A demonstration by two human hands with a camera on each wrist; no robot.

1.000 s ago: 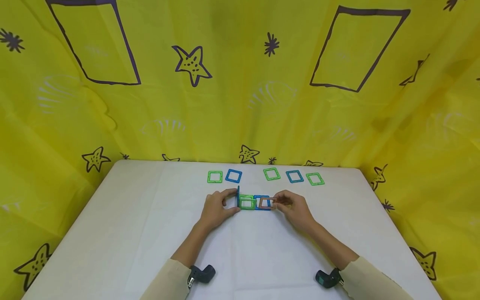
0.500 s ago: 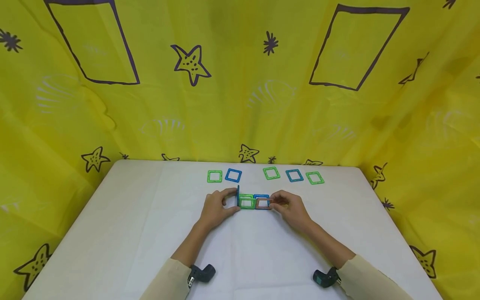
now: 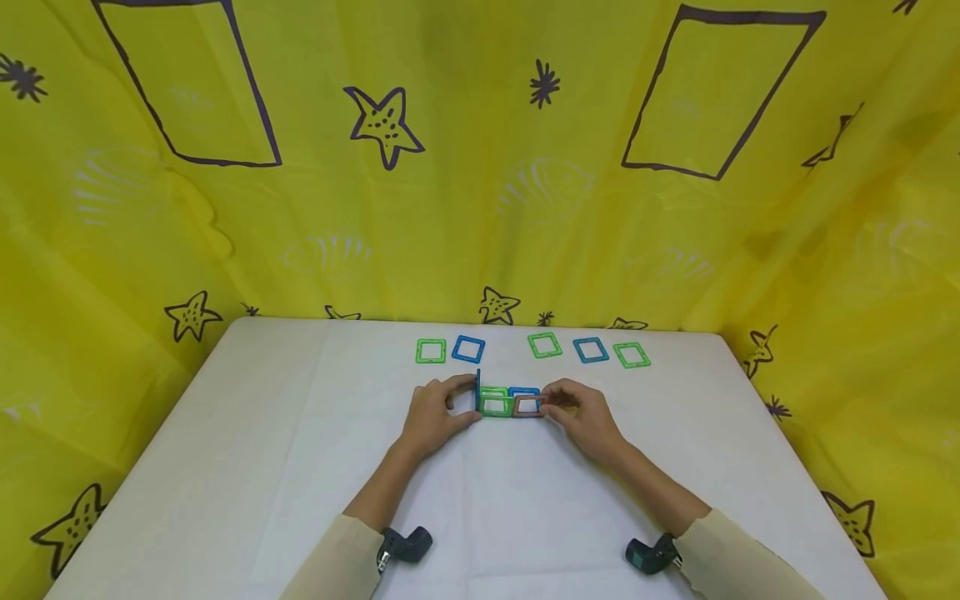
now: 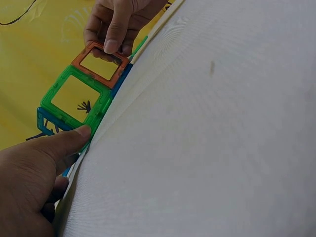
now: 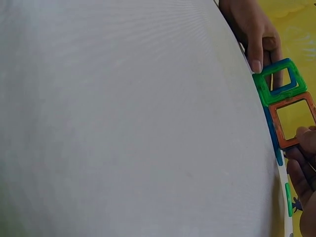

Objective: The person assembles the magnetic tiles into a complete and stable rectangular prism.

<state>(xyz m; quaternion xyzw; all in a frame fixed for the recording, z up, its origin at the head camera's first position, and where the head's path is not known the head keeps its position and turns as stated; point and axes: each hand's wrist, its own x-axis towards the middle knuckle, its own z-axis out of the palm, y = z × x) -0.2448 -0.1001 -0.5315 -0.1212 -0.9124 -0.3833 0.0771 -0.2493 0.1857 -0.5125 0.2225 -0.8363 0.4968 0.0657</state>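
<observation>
My left hand (image 3: pixel 435 417) holds an upright blue magnetic tile (image 3: pixel 477 392) at the left end of a small build, its thumb at the lower front corner of a standing green tile (image 4: pixel 101 101). Flat on the table behind lie a green tile (image 3: pixel 495 388) and a blue tile (image 3: pixel 525 390), side by side. An orange tile (image 5: pixel 276 123) stands beside the upright green one, along the flat blue tile's front edge. My right hand (image 3: pixel 588 417) pinches the orange tile's right side between thumb and fingers.
Along the back of the white table (image 3: pixel 300 467) lie loose square tiles: a green one (image 3: pixel 431 361) and a blue one (image 3: pixel 457 348) at left, then several more green and blue ones at right. A yellow curtain (image 3: pixel 465 233) hangs behind.
My right hand has moved slightly left with the orange tile, bringing it against the side of the standing green tile. The left hand and its blue tile have stayed in place.
</observation>
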